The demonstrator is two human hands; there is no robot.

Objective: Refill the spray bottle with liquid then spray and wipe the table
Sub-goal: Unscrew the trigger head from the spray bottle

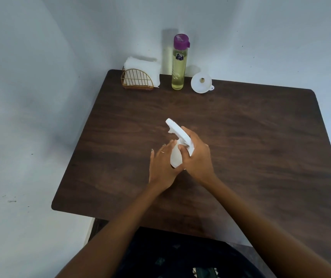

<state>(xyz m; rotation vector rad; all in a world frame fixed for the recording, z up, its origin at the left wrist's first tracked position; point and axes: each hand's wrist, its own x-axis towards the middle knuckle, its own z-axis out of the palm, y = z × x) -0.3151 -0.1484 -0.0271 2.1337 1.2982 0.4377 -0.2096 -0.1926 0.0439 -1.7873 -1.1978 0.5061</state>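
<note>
Hands meet at the middle of the tabletop [240, 137], both on the white spray bottle [175, 157]. From the head camera, your right hand [197, 157] wraps the bottle's neck just under the white trigger head [178, 131], its fingers curled round the neck and its thumb lying along the top of the head. The nozzle points away from you, toward the far left corner. Your left hand [162, 167] cups the bottle's body from the left side; its fingers are fairly straight and slightly apart, lying against the plastic, and a thin ring shows on one finger. The bottle's base is hidden behind your hands, so you cannot tell whether it stands on the wood or is lifted just off it.

Along the far edge of the tabletop, against the wall, three things stand in a row. Near the far left corner is a gold wire napkin holder [137, 80] with a stack of white napkins [142, 66] upright in it. Just to its right stands a tall clear bottle [178, 67] of pale yellow liquid, upright, with its purple cap on. Right of that lies a white funnel [200, 83] on its side, its wide mouth facing you and a small tab at its rim touching the wood.

Both your forearms reach in from the near edge, over dark patterned clothing at your lap.
</note>
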